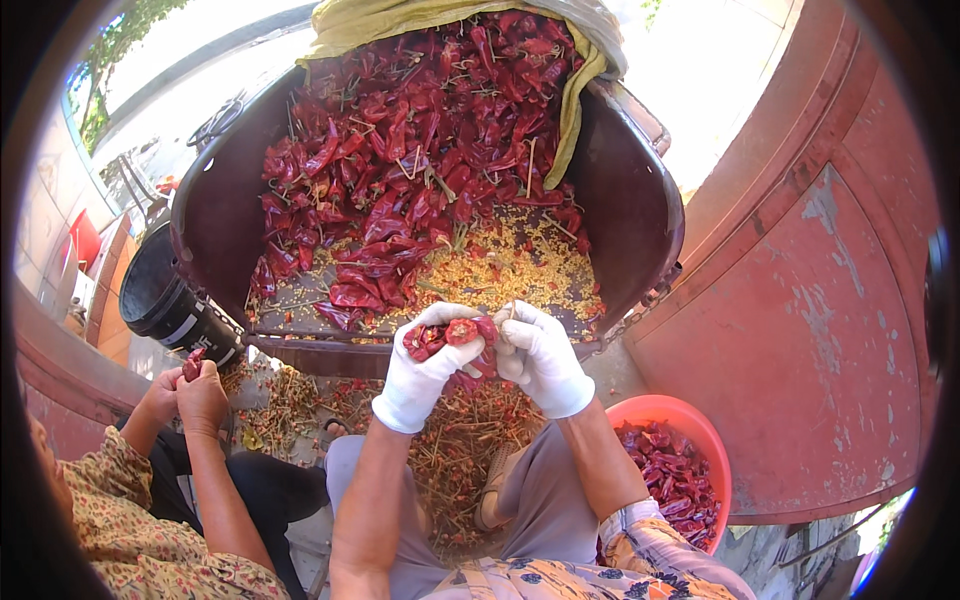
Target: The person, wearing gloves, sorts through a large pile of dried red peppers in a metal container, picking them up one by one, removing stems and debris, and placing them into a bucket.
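My left hand (428, 372), in a white glove, is closed round several dried red chili peppers (462, 332). Their torn ends show pale seeds. My right hand (543, 362), also gloved in white, meets it on the right, with thumb and fingers pinched on a thin chili stem (513, 309). Both hands are above the near edge of a dark metal cart bed (632, 190). Inside the bed, a large heap of dried red chilies (400, 150) lies behind a spread of loose yellow seeds (510, 265).
A red plastic basin (716, 455) of chilies stands by my right leg. Stems and scraps (455, 450) cover the ground between my feet. At left, a co-worker's hands (195, 395) hold a chili near a black bucket (165, 300). A red metal panel (790, 350) stands at right.
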The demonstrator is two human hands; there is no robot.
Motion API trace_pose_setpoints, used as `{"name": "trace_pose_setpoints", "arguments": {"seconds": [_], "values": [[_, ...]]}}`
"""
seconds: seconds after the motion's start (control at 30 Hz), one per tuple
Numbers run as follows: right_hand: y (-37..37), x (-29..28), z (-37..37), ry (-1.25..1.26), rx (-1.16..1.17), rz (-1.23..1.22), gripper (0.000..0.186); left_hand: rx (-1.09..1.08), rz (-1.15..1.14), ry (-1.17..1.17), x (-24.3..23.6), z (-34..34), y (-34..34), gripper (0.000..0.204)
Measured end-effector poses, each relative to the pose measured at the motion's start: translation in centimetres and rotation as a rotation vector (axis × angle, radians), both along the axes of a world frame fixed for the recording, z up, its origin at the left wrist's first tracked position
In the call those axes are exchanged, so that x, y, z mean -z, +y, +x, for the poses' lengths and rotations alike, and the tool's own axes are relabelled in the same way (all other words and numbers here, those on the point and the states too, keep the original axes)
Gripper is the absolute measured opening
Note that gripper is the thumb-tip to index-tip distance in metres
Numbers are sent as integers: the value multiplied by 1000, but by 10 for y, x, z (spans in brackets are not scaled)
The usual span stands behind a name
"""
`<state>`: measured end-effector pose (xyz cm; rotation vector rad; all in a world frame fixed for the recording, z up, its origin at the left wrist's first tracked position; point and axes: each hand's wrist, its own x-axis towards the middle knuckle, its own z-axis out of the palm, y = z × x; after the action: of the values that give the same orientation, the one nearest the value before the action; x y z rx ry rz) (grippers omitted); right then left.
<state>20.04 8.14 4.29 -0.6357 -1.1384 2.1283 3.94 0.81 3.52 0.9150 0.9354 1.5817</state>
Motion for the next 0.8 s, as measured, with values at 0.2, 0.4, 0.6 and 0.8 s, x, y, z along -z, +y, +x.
{"name": "trace_pose_setpoints", "arguments": {"seconds": [0.2, 0.4, 0.6, 0.8], "values": [[-2, 28, -2, 562, -234, -504, 11, 53, -41, -255, 5, 2, -1, 26], [-7, 30, 7, 437, -36, -316, 11, 70, -61, 30, 1, 1, 3, 24], [10, 23, 36, 805, 232, -476, 11, 136, -89, 142, 2, -3, 0, 22], [-11, 15, 51, -620, 31, 809, 24, 51, -56, 27, -2, 2, 3, 27]]}}
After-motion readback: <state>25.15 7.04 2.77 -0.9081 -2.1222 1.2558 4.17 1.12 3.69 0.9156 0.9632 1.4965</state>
